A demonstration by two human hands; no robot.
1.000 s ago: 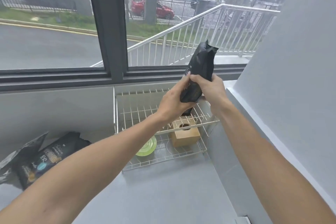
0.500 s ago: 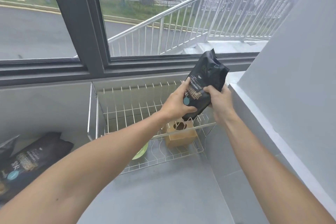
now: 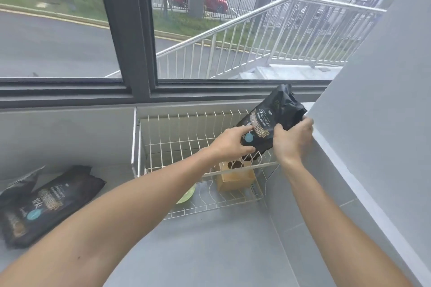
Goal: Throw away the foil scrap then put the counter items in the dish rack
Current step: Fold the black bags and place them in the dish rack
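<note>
A black coffee bag [image 3: 270,123] leans tilted over the right end of the white wire dish rack [image 3: 172,137], its lower end against the upper tier's wires. My left hand [image 3: 233,144] grips the bag's lower left side. My right hand [image 3: 293,137] grips its right side near the grey wall. Under the upper tier stand a wooden box [image 3: 235,176] with a round hole on top and a green plate [image 3: 186,196], partly hidden by my left forearm. A second black coffee bag [image 3: 49,202] lies flat on the counter at the left.
A crumpled dark foil piece [image 3: 21,184] sits behind the lying bag at the far left. A grey slanted wall [image 3: 373,137] closes in the right side next to the rack. The grey counter [image 3: 210,244] stretches in front of the rack. A window runs along the back.
Both hands have lowered the black bag from upright above the rack and tilted it to the right, down onto the rack's upper right end. The view has shifted left and closer.
</note>
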